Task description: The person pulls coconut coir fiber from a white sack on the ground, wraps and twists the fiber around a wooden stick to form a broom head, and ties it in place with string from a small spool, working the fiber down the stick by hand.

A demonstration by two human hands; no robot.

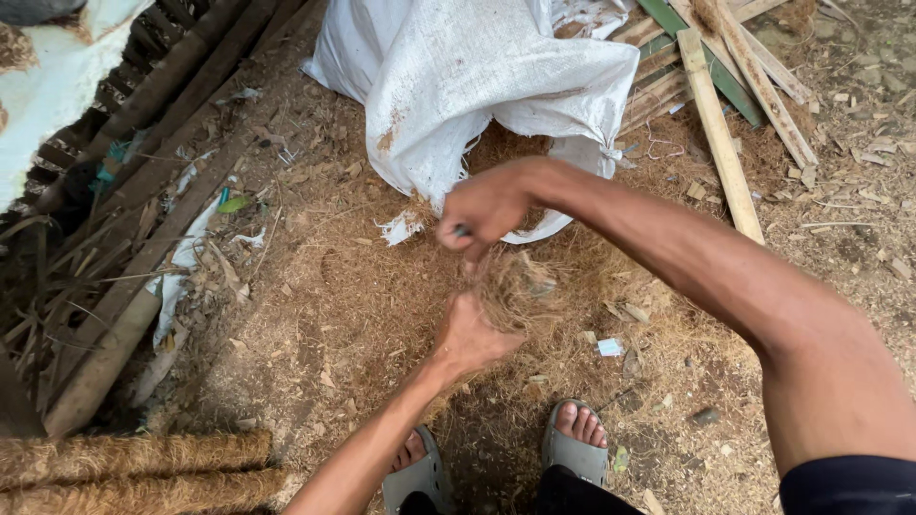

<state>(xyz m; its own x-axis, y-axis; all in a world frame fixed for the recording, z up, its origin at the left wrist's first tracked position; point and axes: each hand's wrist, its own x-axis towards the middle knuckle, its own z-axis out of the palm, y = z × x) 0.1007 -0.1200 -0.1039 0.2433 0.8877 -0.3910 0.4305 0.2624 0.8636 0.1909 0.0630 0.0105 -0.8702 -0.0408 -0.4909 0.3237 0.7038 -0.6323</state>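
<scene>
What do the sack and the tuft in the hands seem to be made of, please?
Sack: likely woven plastic, white and matte; a fine weave and frayed edges show. Tuft: dry brown plant fibre, maybe coconut husk; loose wiry strands between the left hand and right hand.

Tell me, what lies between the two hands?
In the head view, a tuft of brown fibre spans between the right hand and the left hand.

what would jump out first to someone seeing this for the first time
First, the two bare hands at the centre: the right hand above and the left hand below, both gripping a tuft of brown fibre between them. Just behind them a big white woven sack slumps on the fibre-strewn ground. At bottom left lie two thick fibre-wrapped rolls.
</scene>
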